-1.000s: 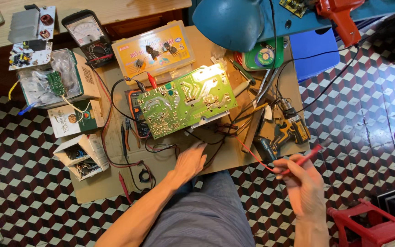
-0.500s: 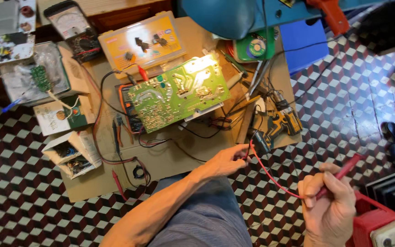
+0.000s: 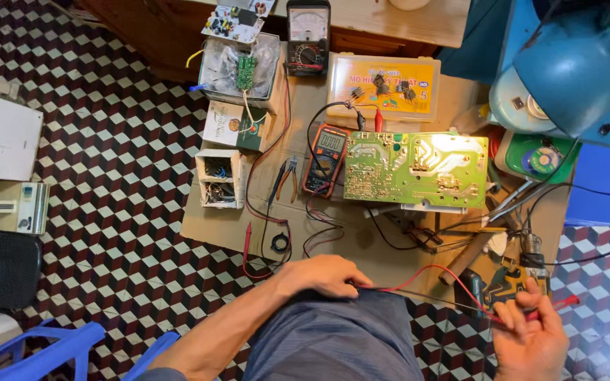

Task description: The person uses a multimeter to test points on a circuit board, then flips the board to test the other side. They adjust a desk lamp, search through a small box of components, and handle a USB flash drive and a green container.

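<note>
Seen from above, a seated person's grey-trousered lap fills the near edge; every place below is given relative to the green rectangular circuit board (image 3: 415, 170), which lies flat on a brown cardboard work sheet (image 3: 234, 233) spread over a chequered floor. Nearest the viewer and to the right of the board, the right hand (image 3: 531, 340) has its fingers curled shut around a thin red test probe (image 3: 555, 305), gripped like a pen, apparently for fine aiming; its red lead (image 3: 453, 276) runs leftward. Nearer than the board and slightly left, the left hand (image 3: 326, 275) rests palm down on the knee, fingers loosely bent and lying over the thin leads there; whether it pinches them I cannot tell. Just left of the board sits an orange-edged digital multimeter (image 3: 326, 159), its display turned to the viewer, probably for reading; small red-handled pliers (image 3: 285, 176) lie beside it. Beyond the board lies a yellow flat parts box (image 3: 384, 86); farther still, a black analogue meter (image 3: 308, 32). To the board's right hangs a blue desk lamp (image 3: 573, 67), seemingly lighting the board.
</note>
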